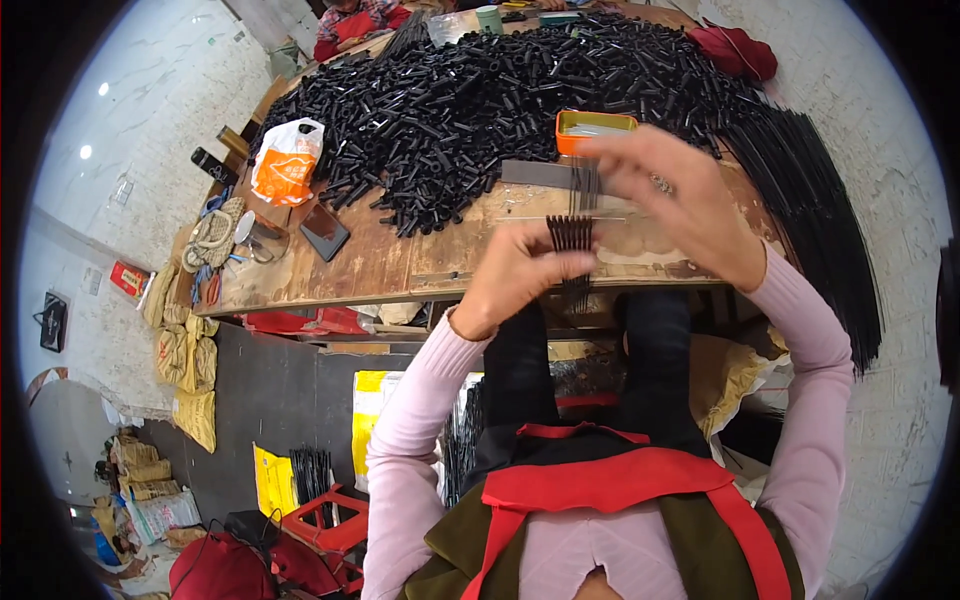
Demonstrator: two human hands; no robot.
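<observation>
My left hand [522,272] is closed around a small row of thin black metal rods [570,233], held side by side above the table's near edge. Their lower ends hang beneath my thumb. A thin light-coloured wire [612,219] runs crosswise at the row. My right hand [690,200] is raised to the right of the rods, with its fingers smeared by motion; whether they hold anything does not show. Just beyond those fingers sits an orange rectangular tin [567,144]. Behind the rods lies a flat grey bar [540,174].
A large heap of short black tubes [450,110] covers the far table. Long black rods [800,200] overhang the right edge. At left are an orange-and-white bag [288,165], a phone [325,232] and a glass mug [265,240]. Another person [355,25] sits at the far side.
</observation>
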